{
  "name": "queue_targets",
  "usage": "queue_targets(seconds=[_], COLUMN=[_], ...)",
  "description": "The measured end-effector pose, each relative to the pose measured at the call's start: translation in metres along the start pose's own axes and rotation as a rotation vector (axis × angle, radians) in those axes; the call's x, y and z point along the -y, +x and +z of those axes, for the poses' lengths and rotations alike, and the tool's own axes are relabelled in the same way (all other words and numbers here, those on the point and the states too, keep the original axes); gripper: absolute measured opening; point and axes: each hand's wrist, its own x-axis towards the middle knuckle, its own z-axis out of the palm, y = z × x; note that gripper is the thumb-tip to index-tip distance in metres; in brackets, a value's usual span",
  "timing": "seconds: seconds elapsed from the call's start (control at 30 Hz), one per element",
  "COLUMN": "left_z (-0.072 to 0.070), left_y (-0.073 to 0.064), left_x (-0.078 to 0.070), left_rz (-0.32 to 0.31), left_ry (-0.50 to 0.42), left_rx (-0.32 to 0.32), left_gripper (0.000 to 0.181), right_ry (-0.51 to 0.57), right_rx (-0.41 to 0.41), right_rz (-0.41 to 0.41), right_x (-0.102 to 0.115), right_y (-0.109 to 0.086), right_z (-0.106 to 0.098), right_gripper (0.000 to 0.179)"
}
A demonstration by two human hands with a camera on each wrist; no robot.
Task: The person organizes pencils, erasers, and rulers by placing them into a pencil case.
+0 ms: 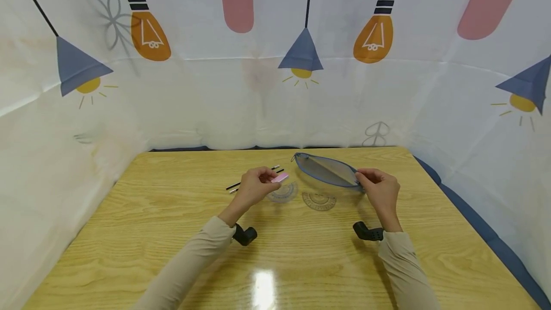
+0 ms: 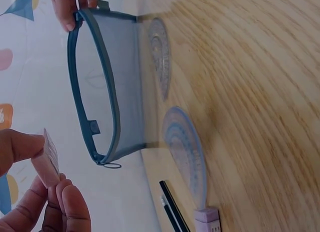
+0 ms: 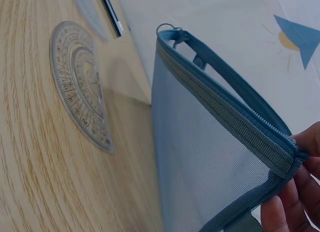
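My left hand (image 1: 257, 184) pinches a small pink block, which looks like an eraser (image 1: 281, 177), between thumb and fingers above the table. In the left wrist view this eraser (image 2: 46, 167) is raised, apart from the pouch. With its thumb and fingers, my right hand (image 1: 380, 191) grips one end of a blue mesh zipper pouch (image 3: 210, 137). The pouch (image 1: 325, 169) stands on its lower edge, its zipper undone and its mouth gaping upward. A clear protractor (image 3: 80, 84) lies in front of it, and a bluish protractor (image 2: 184, 147) lies nearer my left hand.
Two dark pencils (image 2: 172, 207) lie on the table behind my left hand. A small lilac block (image 2: 207, 219) lies beside the bluish protractor. The wooden table (image 1: 301, 252) ends at the back against a white printed cloth (image 1: 206, 104), which also hangs at both sides.
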Motion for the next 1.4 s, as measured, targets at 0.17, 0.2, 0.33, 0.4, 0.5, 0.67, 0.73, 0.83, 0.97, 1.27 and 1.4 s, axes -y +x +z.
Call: queue_targets(seconds=[0.17, 0.2, 0.33, 0.4, 0.5, 0.67, 0.73, 0.83, 0.97, 1.27, 1.4], left_z=[0.003, 0.004, 0.007, 0.009, 0.011, 0.016, 0.019, 0.023, 0.026, 0.037, 0.042], left_y=[0.003, 0.003, 0.005, 0.006, 0.008, 0.011, 0.012, 0.013, 0.015, 0.020, 0.023], left_x=[-0.002, -0.003, -0.005, -0.006, -0.007, -0.005, -0.005, -0.006, -0.007, -0.007, -0.007], left_rz=[-0.001, -0.001, 0.009, 0.018, 0.049, 0.081, 0.083, 0.092, 0.120, 0.132, 0.144], left_ry=[-0.011, -0.012, -0.019, -0.020, -0.010, -0.004, -0.008, -0.012, -0.011, -0.043, -0.058], left_rx=[0.000, 0.002, -0.004, -0.001, 0.003, 0.006, 0.009, 0.013, 0.007, -0.002, -0.006], left_gripper=[0.017, 0.017, 0.017, 0.017, 0.017, 0.016, 0.016, 0.016, 0.016, 0.017, 0.017], right_ry=[0.002, 0.003, 0.000, -0.003, -0.012, -0.011, -0.011, -0.022, -0.027, -0.018, -0.025], right_rx=[0.005, 0.004, 0.009, 0.014, 0.021, 0.018, 0.015, 0.014, 0.009, 0.010, 0.007], right_rz=[0.010, 0.014, 0.024, 0.023, 0.021, 0.016, 0.013, 0.016, 0.018, 0.007, 0.003], right_x=[0.000, -0.001, -0.001, -0.001, -0.001, -0.001, 0.000, 0.000, 0.000, -0.002, -0.001], right_y=[0.000, 0.000, 0.000, 0.000, 0.000, 0.000, 0.000, -0.001, -0.001, -0.001, -0.001], right_z=[0.001, 0.001, 0.000, 0.000, -0.001, -0.002, -0.002, -0.001, 0.000, 0.000, 0.000], right_gripper=[0.016, 0.016, 0.017, 0.017, 0.018, 0.018, 0.017, 0.017, 0.018, 0.017, 0.017])
